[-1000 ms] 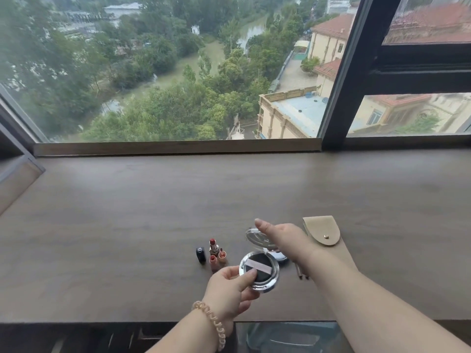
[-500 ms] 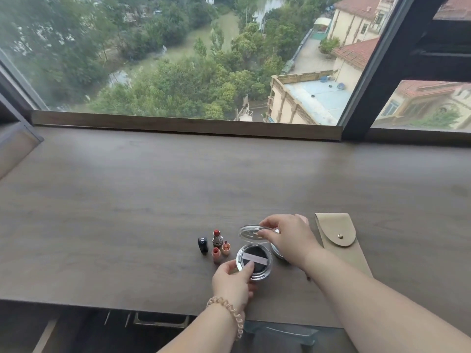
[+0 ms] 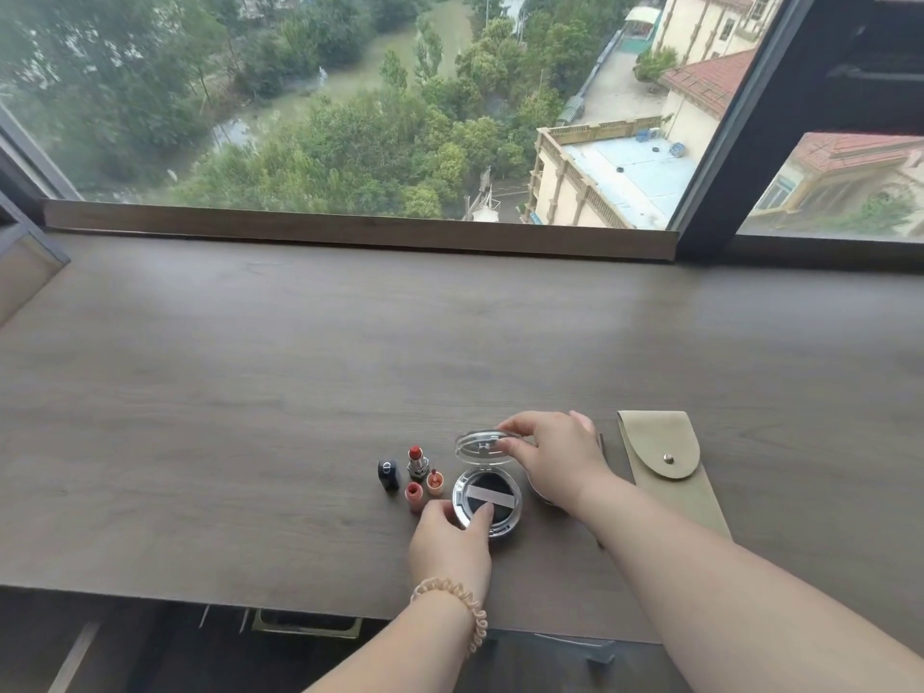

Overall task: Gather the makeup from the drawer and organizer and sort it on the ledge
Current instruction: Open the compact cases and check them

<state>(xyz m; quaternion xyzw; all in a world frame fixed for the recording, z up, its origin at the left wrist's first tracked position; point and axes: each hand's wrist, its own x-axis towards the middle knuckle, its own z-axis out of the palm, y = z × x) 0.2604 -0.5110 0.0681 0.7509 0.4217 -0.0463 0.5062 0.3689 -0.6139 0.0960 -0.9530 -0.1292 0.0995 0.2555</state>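
A round silver cushion compact [image 3: 492, 507] stands open near the front of the wooden ledge [image 3: 300, 367], a black puff with a white band inside. My left hand [image 3: 450, 542] grips its base from the front. My right hand [image 3: 550, 457] pinches the raised clear lid [image 3: 480, 445]. Just left of the compact stand a dark capped lipstick [image 3: 388, 473], an open red lipstick [image 3: 416, 461] and two small pink-orange tubes [image 3: 424, 487]. Another round item lies mostly hidden under my right wrist.
A beige snap-flap pouch [image 3: 667, 467] lies flat to the right of my right hand. A raised sill and large window run along the back of the ledge. Below the front edge, an open drawer [image 3: 305, 625] shows partly.
The compact has come down from the air onto the ledge, with both hands still on it. The camera has tilted down and moved closer.
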